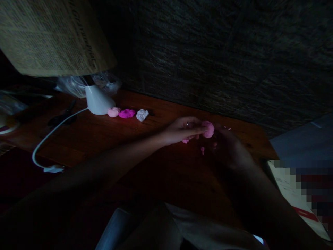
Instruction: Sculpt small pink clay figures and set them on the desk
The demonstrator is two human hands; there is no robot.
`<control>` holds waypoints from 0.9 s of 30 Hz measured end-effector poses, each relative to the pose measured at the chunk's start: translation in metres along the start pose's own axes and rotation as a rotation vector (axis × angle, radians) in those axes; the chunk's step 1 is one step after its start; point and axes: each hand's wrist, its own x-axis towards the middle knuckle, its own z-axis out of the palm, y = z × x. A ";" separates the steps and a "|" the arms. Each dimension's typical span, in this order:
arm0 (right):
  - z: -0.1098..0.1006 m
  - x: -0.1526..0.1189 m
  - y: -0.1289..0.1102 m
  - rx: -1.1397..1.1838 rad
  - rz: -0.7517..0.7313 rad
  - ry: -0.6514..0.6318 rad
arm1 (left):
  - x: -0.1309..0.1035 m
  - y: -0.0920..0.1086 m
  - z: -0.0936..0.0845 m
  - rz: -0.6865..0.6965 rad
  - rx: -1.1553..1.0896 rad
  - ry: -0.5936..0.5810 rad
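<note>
Lump of pink clay looks roughly rounded, pinched in my left hand; my right hand, I cannot tell; small pink crumbs lie loose.

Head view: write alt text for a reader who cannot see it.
The left hand holds a rounded pink piece over a dim wooden table, the right hand close beside it. Pink bits lie nearby; pale pink, magenta and white lumps sit near a lamp.

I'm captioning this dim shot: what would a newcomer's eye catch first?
Probably the pink ball in the left hand, right of the picture's centre. Then a pale pink lump, a magenta lump and a white lump, lined up beside the white lamp base. The printed lampshade fills the upper left.
</note>
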 end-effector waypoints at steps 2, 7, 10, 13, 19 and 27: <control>0.001 -0.002 -0.004 0.165 0.054 0.016 | 0.000 -0.001 0.000 -0.019 0.015 -0.013; 0.003 -0.005 -0.008 0.317 0.100 -0.004 | 0.001 -0.003 0.001 0.009 0.031 -0.044; 0.003 -0.005 -0.008 0.366 0.103 -0.009 | 0.001 -0.003 0.000 0.040 0.019 -0.043; 0.002 -0.004 -0.008 0.378 0.102 0.002 | 0.002 -0.003 0.000 0.054 0.007 -0.015; -0.002 -0.003 -0.007 0.247 0.029 0.032 | 0.001 -0.002 -0.001 0.045 0.047 0.053; -0.029 0.002 -0.002 -0.869 -0.308 0.000 | 0.005 -0.016 -0.007 0.318 0.414 0.247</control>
